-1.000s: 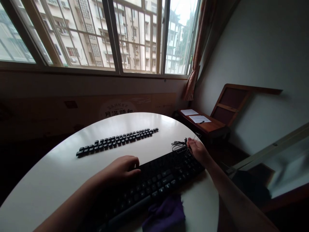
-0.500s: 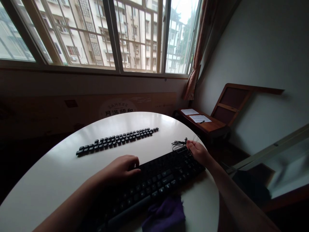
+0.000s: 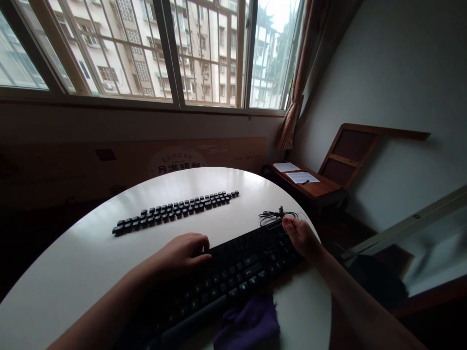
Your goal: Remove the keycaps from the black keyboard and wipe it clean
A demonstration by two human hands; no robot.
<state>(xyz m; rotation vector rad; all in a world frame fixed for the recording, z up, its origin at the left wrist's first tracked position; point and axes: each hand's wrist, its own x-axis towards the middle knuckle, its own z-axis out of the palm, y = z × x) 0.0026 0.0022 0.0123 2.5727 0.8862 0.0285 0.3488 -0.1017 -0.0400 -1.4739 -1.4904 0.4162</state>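
A black keyboard [image 3: 237,272] lies slantwise on the white round table [image 3: 83,262]. My left hand [image 3: 180,253] rests on its far edge near the middle, fingers curled down over it. At the keyboard's far right corner is my right hand [image 3: 301,236], fingers pinched together; what they hold is too small and faint to name. The keyboard's coiled black cable [image 3: 273,215] lies just beyond that hand. A long row of loose black keycaps [image 3: 175,211] stretches across the table behind the keyboard.
A crumpled purple cloth [image 3: 248,325] sits against the keyboard's near edge. To the right, beyond the table's rim, a low wooden desk [image 3: 317,192] carries papers [image 3: 301,177]. A barred window [image 3: 164,48] fills the far wall.
My right hand has dropped from just above the cable onto the keyboard's far right corner. The left hand has stayed put; the view has tilted slightly.
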